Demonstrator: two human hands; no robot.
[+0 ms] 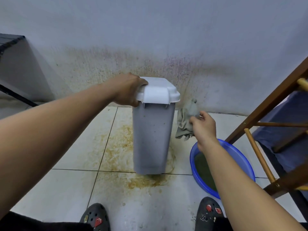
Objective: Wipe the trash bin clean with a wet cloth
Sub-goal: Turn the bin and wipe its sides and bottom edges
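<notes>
On the stained floor [66,189]: grey trash bin [152,139] | left hand [128,90] grips its white lid [157,90] at 9 o'clock | right hand [204,129] pinches grey cloth [186,120] at the bin's 3 o'clock, above blue basin [240,155]

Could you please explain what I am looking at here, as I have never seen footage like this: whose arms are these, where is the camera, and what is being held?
There is no machine here. A person is working with bare hands, and the single camera sits on their head, looking forward and down, so the arms reach in from the bottom of the picture. The left hand grips the edge of the white lid on the grey trash bin. The right hand holds a crumpled grey cloth in its fingers, beside the bin's right side. I cannot tell whether the cloth touches the bin. A blue basin of dark water stands on the tiled floor, which is stained brown around the bin.
</notes>
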